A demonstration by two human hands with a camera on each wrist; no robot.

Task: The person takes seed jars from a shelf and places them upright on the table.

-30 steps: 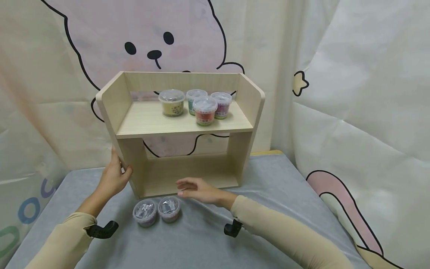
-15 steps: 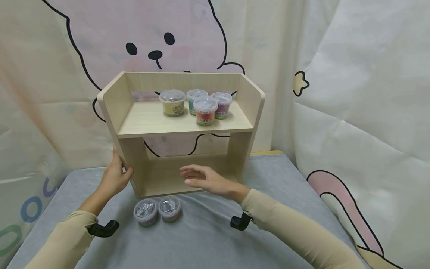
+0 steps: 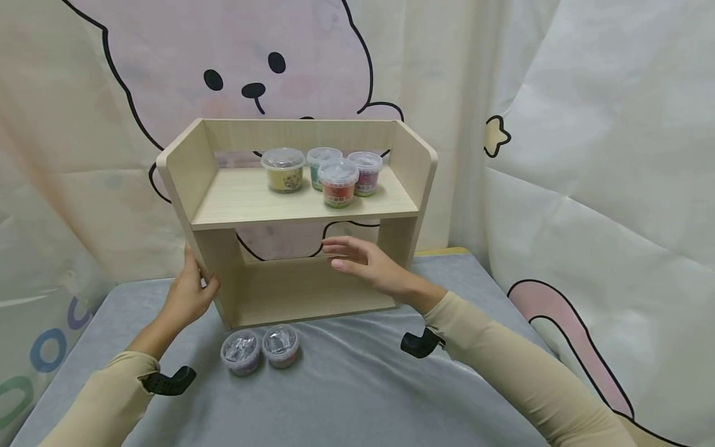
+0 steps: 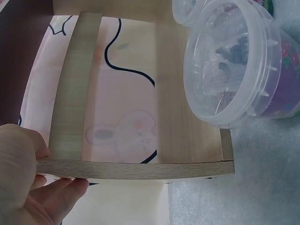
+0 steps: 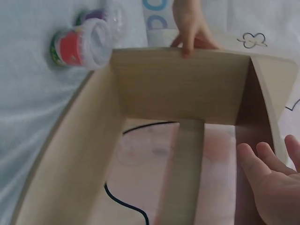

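Note:
A pale wooden two-tier shelf stands on the cloth-covered table. My left hand grips its left side panel, thumb at the front edge and fingers around the outside; in the left wrist view the panel's edge lies between thumb and fingers. My right hand holds nothing, its fingers extended in front of the lower opening, just under the upper board. In the right wrist view its fingertips appear beside that board. Two clear-lidded tubs, one purplish and one reddish, stand in front of the shelf's left side.
On the upper board stand a wider yellow tub, a teal tub, a red tub and a purple tub. Behind the shelf hangs a curtain with cartoon drawings. Blue-grey cloth covers the table.
My right hand has risen and moved right, from near the two front tubs to just below the upper board. My left hand keeps its grip on the side panel.

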